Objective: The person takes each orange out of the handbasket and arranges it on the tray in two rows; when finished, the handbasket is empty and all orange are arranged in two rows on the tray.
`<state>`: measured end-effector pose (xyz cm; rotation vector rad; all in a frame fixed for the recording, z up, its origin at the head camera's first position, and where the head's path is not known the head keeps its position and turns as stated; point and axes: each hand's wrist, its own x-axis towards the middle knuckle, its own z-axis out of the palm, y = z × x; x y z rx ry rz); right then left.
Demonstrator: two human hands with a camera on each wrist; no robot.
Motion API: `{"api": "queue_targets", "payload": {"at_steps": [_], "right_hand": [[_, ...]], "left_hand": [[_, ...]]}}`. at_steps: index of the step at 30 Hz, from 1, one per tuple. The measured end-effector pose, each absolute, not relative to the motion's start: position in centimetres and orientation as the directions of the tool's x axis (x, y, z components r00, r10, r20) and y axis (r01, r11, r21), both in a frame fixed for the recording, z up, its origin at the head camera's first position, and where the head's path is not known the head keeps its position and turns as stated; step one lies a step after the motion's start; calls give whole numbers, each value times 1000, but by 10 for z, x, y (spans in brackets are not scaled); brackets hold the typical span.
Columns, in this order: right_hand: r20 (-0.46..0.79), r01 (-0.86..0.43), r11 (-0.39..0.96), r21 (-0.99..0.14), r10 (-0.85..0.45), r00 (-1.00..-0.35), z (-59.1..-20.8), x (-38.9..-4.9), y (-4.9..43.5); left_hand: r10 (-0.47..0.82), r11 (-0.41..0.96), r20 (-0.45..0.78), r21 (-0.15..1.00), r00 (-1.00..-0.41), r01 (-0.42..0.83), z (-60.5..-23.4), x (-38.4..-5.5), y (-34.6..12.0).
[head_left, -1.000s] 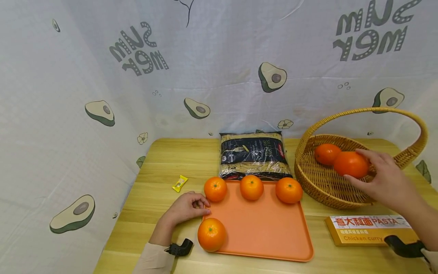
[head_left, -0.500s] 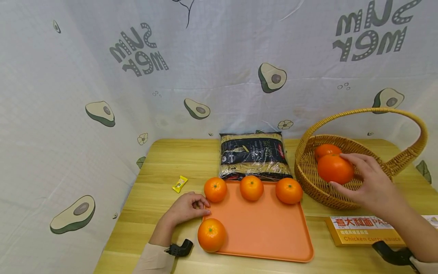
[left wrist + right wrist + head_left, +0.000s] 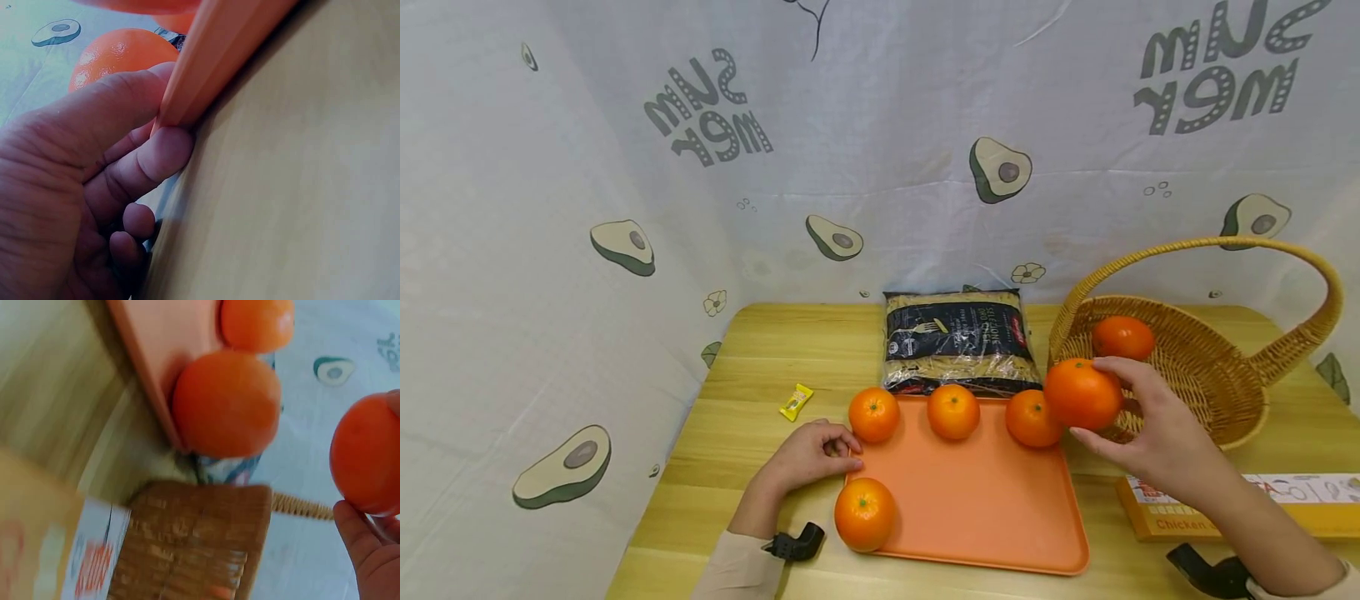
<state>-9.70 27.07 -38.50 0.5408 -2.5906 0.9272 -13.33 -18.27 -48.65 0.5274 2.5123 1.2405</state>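
Observation:
My right hand (image 3: pixel 1168 437) grips an orange (image 3: pixel 1081 394) between thumb and fingers, above the basket's near left rim. In the head view this fruit overlaps the tray's far right orange (image 3: pixel 1030 419). The right wrist view has the held orange (image 3: pixel 369 456) raised beside the basket. My left hand (image 3: pixel 811 457) pinches the left rim of the orange tray (image 3: pixel 977 508), thumb on one side and a finger beneath, as the left wrist view of the tray edge (image 3: pixel 219 62) confirms. Two more oranges stand along the tray's back, and one orange (image 3: pixel 865 514) sits at its front left corner.
The wicker basket (image 3: pixel 1225 392), with a tall handle, holds another orange fruit (image 3: pixel 1123 337). A pasta bag (image 3: pixel 958 337) lies behind the tray. A yellow pasta box (image 3: pixel 1172 523) lies partly under my right forearm. A yellow-wrapped sweet (image 3: pixel 796 402) lies at left.
My right hand has carried the orange leftward, from over the basket's middle to its left rim near the tray. My left hand has stayed at the tray's edge.

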Motion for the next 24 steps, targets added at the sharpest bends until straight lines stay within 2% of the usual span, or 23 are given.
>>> {"api": "queue_targets", "payload": {"at_steps": [14, 24], "right_hand": [[340, -418, 658, -627, -252, -906, -398, -87, 226], [247, -361, 427, -829, -300, -921, -406, -80, 196]], "left_hand": [[444, 564, -93, 802, -891, 197, -487, -135, -183], [446, 568, -89, 797, -891, 204, -488, -135, -183]]}}
